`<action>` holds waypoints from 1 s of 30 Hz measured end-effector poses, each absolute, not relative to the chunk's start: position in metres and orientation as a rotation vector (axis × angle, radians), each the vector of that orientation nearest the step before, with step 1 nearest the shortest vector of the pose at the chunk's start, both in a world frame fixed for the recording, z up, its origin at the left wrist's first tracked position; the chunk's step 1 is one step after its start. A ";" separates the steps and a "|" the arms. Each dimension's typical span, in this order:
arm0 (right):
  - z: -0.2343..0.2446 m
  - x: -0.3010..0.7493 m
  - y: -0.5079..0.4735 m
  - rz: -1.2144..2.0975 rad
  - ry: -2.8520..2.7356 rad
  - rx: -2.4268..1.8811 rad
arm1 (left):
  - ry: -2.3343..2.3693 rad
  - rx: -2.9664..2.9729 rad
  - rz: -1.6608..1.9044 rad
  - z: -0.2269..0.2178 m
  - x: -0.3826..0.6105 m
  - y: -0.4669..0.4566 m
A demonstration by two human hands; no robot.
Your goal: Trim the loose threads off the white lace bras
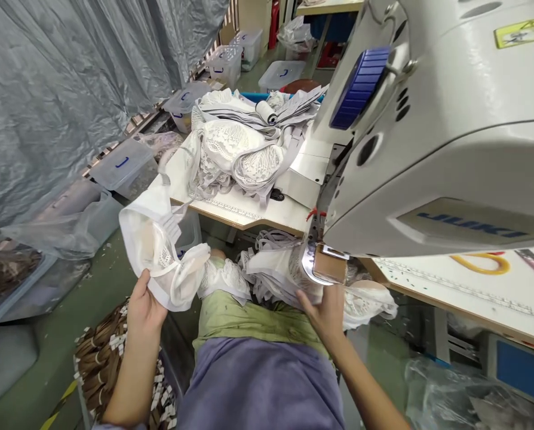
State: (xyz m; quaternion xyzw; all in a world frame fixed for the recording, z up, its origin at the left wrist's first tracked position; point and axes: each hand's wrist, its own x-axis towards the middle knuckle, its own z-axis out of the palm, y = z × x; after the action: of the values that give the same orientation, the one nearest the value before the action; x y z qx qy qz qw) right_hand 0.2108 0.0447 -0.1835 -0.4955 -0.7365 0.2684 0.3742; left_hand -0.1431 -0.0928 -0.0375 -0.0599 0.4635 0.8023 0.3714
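Observation:
My left hand (pixel 147 301) pinches the lower edge of a white bra (pixel 166 263), thumb on top, holding it up left of my lap. Its pale cup linings and a label show. My right hand (pixel 326 310) is at the white lace bras (pixel 276 272) on my lap, just below the sewing machine's head (pixel 428 149). Its thumb points left against the fabric. The other fingers are hidden behind the machine's needle end (pixel 330 263), so their grip does not show. One lace cup (pixel 370 301) lies right of this hand.
More lace bras (pixel 244 149) are heaped on the white machine table (pixel 222 206), with a thread spool (pixel 266 112) on top. Yellow-handled scissors (pixel 484 263) lie at the right. Plastic bins (pixel 123 161) line the left floor; a bin of brown straps (pixel 101 358) stands beside me.

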 end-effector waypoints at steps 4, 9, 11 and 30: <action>-0.177 0.171 -0.019 1.565 -1.734 -0.961 | 1.015 -0.174 1.963 -0.021 -0.123 -0.090; -0.204 0.106 -0.010 2.209 -0.975 -0.928 | 1.175 -0.100 1.780 -0.016 -0.099 -0.093; -0.216 0.091 0.009 2.228 -0.864 -0.904 | 1.221 -0.002 1.735 -0.015 -0.093 -0.093; -0.234 0.024 0.031 2.373 -0.682 -0.895 | 1.436 0.376 1.771 -0.005 -0.096 -0.108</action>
State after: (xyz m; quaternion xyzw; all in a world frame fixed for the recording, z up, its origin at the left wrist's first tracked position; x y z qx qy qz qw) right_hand 0.0244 0.0308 -0.2343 -0.3296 -0.2513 0.8737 0.2548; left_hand -0.0963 -0.1085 -0.0055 0.1487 0.5686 0.7012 0.4036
